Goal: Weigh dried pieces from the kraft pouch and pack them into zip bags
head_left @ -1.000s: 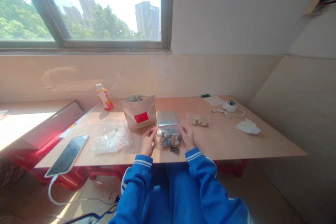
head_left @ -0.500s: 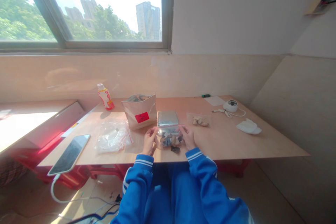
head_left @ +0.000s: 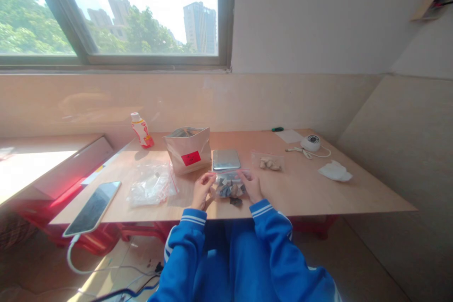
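A small clear zip bag (head_left: 228, 188) with dark and pale lumps in it stands near the front edge of the wooden table (head_left: 304, 188). My left hand (head_left: 201, 190) pinches its top left corner and my right hand (head_left: 252, 185) pinches its top right corner. Both hands are closed on the bag's upper strip. One dark lump (head_left: 234, 201) lies loose on the table just below the bag. Behind the bag sits a flat silver scale (head_left: 225, 159).
A tan paper pouch with a red label (head_left: 188, 149) stands left of the scale. Empty clear bags (head_left: 150, 183) lie further left, then a tablet (head_left: 92, 208) on a cable. A second small filled bag (head_left: 268, 162), a bottle (head_left: 140, 130), a round white device (head_left: 310, 142) and tissue (head_left: 334, 170) are also on the table.
My two hands have drawn closer together along the top of the bag, and the bag sits a little lower. Nothing else on the table has moved.
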Demonstrator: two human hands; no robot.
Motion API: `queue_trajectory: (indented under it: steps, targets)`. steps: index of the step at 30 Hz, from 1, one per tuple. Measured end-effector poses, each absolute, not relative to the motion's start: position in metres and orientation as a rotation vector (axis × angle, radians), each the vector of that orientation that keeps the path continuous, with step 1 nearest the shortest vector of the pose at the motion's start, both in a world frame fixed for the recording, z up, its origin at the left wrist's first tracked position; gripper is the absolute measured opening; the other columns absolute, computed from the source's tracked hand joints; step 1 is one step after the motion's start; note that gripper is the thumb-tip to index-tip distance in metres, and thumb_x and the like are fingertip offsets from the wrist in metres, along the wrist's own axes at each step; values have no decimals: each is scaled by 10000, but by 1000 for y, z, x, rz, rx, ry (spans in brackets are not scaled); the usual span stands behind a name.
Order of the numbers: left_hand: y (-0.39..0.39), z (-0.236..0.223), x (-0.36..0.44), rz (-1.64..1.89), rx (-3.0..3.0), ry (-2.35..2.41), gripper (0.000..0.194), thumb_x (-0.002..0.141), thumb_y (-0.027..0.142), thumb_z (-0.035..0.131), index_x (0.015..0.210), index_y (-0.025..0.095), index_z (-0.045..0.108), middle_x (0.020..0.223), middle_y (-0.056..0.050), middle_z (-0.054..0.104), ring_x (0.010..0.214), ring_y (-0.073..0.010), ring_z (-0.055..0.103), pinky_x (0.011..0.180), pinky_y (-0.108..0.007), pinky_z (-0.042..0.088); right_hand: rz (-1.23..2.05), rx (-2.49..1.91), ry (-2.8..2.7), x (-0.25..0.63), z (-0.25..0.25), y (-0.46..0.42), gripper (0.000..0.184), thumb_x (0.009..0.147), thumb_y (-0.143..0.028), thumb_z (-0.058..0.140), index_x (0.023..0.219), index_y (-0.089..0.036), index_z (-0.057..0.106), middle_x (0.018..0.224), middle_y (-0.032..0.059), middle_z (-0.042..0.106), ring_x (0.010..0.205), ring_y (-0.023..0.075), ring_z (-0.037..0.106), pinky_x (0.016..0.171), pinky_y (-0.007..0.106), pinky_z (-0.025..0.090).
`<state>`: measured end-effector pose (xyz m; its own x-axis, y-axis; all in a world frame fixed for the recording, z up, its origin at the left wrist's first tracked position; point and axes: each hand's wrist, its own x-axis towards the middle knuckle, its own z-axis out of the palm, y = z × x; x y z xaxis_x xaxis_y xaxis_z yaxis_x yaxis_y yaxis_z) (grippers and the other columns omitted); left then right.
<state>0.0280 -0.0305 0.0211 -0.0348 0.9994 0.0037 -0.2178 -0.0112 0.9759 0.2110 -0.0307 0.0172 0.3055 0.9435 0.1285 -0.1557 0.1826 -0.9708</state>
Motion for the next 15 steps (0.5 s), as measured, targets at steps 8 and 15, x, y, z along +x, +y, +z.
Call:
queue_trajectory:
  steps: [8, 15]
  targets:
    - [-31, 22, 30, 1342, 1016, 1067, 385, 643, 473, 733, 847, 151, 677, 666, 1, 583, 456, -51, 457, 391, -158, 328, 869, -1147, -1009, 212, 11, -29, 364, 690, -489, 707, 811, -146, 712, 749, 71, 728, 726, 204, 671, 677, 310, 524]
    - [-29, 19, 31, 1394, 1022, 1105, 423, 622, 484, 734, 865, 141, 677, 684, -18, 623, 466, -64, 483, 392, -166, 332, 830, -1149, -1015, 211, 9, -29, 354, 675, -483, 719, 799, -152, 714, 760, 65, 727, 737, 200, 666, 708, 316, 525]
